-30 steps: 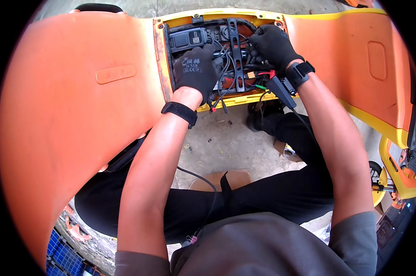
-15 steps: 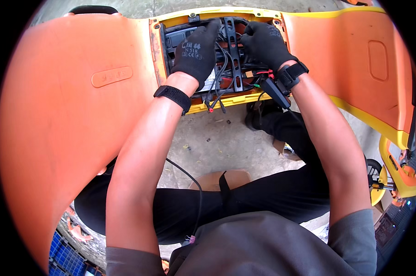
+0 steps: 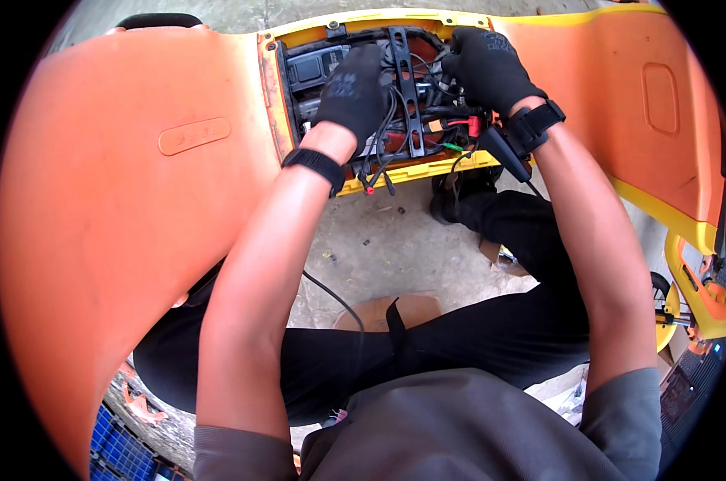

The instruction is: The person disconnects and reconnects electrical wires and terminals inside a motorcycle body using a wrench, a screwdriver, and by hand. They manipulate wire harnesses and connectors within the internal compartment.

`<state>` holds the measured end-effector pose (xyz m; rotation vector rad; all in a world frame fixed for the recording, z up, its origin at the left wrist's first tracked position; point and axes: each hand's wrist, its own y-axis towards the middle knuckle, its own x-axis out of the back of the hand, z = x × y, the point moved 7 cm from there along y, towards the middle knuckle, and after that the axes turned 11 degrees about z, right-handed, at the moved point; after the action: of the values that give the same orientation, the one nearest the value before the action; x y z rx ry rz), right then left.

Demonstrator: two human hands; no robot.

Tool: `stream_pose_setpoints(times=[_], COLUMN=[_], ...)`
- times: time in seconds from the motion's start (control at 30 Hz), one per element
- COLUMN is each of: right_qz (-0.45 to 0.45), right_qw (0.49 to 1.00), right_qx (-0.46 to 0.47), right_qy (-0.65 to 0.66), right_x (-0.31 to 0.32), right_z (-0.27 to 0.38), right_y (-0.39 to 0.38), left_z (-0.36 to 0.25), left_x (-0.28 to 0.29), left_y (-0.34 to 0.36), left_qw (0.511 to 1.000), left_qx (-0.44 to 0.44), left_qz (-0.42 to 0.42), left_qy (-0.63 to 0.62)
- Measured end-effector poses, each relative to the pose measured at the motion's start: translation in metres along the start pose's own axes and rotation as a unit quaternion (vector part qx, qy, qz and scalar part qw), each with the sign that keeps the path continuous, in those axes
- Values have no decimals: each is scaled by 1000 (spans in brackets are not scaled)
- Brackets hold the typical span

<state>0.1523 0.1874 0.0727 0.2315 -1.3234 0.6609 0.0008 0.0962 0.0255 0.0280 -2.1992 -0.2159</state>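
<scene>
Both my hands wear black gloves and work in an open compartment of an orange body panel. My left hand (image 3: 353, 94) lies over the left part, beside a black slotted metal bar (image 3: 409, 96); its fingers are blurred and partly hidden. At the upper right corner, my right hand (image 3: 491, 74) has curled fingers next to thin grey and black cables (image 3: 435, 76); whatever they pinch is hidden. Below my left hand a bundle of black cables (image 3: 385, 156) hangs over the yellow edge. A red connector (image 3: 473, 126) and a green connector (image 3: 453, 147) lie below my right hand.
A dark grey box-shaped unit (image 3: 313, 69) sits at the compartment's left. A black oblong device (image 3: 504, 154) hangs by my right wrist strap. Large orange panels (image 3: 130, 184) extend to both sides. Cardboard (image 3: 391, 313) and small scraps lie on the concrete floor (image 3: 363, 264).
My right hand has moved right, uncovering cables and the red connector. My left hand has shifted slightly right and down, showing more of the grey unit. The black device has moved right with my wrist.
</scene>
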Motion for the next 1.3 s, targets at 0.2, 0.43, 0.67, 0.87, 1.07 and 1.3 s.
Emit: stream_pose_setpoints(times=[0.2,0.43,0.67,0.87,1.07,1.3], right_qz=[65,62,47,-19,57,46], right_qw=[993,997,996,978,948,969], right_qx=[-61,18,10,69,91,96], right_qy=[72,-43,-72,-198,-299,-223], right_x=[5,4,11,4,-16,-7], right_z=[-18,-21,-17,19,27,21], right_y=[0,-3,-4,-13,-7,-18], left_z=[7,-17,-6,-1,8,12], left_x=[0,-2,-16,-20,-21,-12], left_y=[-26,-1,3,1,4,-9], left_qw=[999,992,994,996,999,986], left_qx=[16,-19,37,63,42,99], left_qz=[-35,37,66,41,-1,-113], left_qy=[21,116,75,38,-13,-69])
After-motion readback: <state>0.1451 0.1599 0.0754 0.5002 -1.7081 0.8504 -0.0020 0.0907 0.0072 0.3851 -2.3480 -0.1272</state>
